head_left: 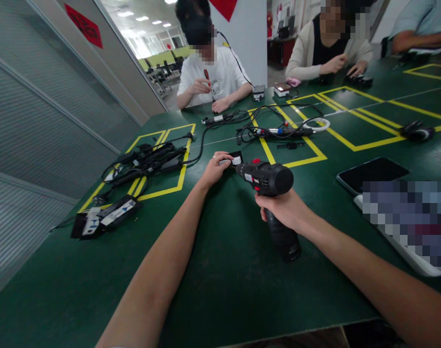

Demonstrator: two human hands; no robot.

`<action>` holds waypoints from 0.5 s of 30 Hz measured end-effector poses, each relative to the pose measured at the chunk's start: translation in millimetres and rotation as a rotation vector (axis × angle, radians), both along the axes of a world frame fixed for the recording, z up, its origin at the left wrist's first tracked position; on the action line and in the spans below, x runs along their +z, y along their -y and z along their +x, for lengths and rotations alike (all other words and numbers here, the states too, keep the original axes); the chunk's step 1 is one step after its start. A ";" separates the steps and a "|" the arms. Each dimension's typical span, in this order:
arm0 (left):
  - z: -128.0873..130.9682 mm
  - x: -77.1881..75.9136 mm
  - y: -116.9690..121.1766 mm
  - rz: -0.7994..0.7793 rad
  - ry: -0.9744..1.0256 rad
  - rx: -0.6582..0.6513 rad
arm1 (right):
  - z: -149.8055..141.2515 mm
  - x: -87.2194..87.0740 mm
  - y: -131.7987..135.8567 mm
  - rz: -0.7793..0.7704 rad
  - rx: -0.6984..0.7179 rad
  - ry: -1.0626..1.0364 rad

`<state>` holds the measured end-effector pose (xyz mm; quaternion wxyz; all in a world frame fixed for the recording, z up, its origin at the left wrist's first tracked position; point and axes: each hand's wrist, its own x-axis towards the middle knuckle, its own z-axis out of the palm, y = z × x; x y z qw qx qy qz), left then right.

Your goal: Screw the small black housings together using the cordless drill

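Head view:
Right hand (283, 205): closed around drill (265, 178).
Left hand (217, 166): partly curled, fingers on black piece (236, 158).
Table (220, 285): bare surface toward near edge.

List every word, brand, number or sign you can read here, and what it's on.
None can be read.
Red sign, upper left: marks blurred.
Black drill in the right hand: markings too small.
White label beside the left hand: too small.
White labels, lower left: too blurred.
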<state>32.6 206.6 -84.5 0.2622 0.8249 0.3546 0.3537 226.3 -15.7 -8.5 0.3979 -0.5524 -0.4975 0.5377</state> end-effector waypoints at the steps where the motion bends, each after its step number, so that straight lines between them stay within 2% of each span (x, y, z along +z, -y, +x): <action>1: -0.2 -0.1 -0.1 0.001 0.000 -0.001 | 0.0 0.1 0.1 0.000 -0.001 0.001; 15: -1.1 -2.5 -2.2 0.000 0.006 -0.001 | 1.2 -1.4 0.0 -0.012 0.003 0.000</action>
